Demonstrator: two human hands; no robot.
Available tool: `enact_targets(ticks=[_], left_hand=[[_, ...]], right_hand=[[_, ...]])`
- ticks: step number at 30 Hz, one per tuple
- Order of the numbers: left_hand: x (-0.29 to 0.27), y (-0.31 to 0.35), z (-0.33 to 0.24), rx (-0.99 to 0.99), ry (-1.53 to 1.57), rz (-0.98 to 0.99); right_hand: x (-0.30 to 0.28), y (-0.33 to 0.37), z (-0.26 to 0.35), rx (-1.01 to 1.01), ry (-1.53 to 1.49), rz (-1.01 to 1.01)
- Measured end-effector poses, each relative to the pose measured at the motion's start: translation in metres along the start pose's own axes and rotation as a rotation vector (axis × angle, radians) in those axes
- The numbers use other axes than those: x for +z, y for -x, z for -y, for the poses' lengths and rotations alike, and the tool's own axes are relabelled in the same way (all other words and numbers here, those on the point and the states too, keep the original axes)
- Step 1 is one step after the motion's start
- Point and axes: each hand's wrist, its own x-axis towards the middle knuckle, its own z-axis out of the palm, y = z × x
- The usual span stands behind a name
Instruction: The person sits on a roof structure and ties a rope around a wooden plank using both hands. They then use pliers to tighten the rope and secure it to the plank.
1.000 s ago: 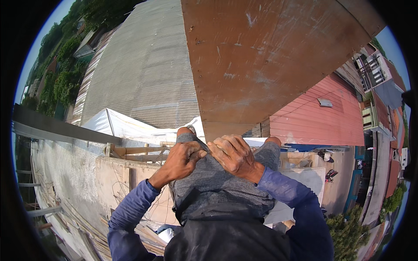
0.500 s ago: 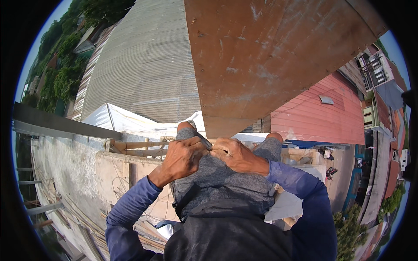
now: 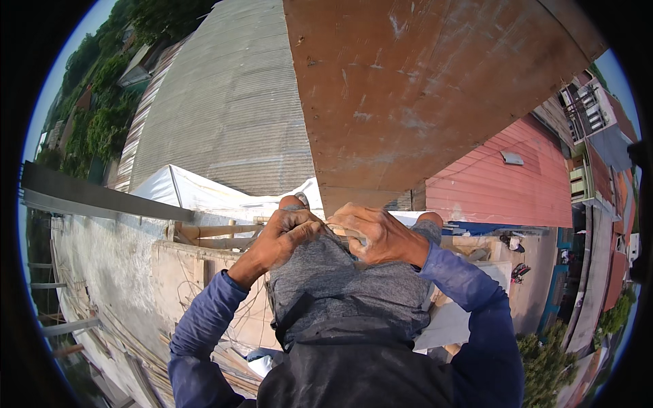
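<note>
My left hand (image 3: pixel 282 238) and my right hand (image 3: pixel 377 232) meet above my lap, over the grey shorts (image 3: pixel 340 275). The left fingers are curled closed, thumb on top. Those of the right are bent into a pinch, their tips almost touching the left ones. Whatever lies between them is too small and too hidden to name. Just beyond the hands is the narrow lower end of a large brown sheet panel (image 3: pixel 408 88), with scuffs and nail heads along its edge.
A grey corrugated roof (image 3: pixel 218 115) lies ahead on the left, with white sheeting (image 3: pixel 204 190) along its lower edge. To the right is a red metal roof (image 3: pixel 503 180). A grey beam (image 3: pixel 102 194) crosses the left side. Bamboo poles (image 3: pixel 218 231) and a pale board (image 3: pixel 173 272) sit beside my legs, high above ground.
My right hand has turned and risen slightly, its fingers now more bent. The left hand has shifted a little, and the dark strip seen beside its fingers earlier no longer shows clearly.
</note>
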Motion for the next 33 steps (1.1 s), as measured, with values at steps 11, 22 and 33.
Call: enact_targets(ticks=[11, 22, 33], left_hand=[[0.022, -0.008, 0.005, -0.125, 0.194, -0.095], [0.020, -0.006, -0.001, -0.208, 0.298, 0.011], [0.027, -0.004, 0.011, 0.305, -0.538, -0.074]], right_hand=[[0.020, 0.004, -0.014, -0.456, 0.589, -0.166], [0.038, 0.010, -0.004, -0.096, 0.097, -0.428], [0.034, 0.024, 0.005, 1.031, -1.281, -0.128]])
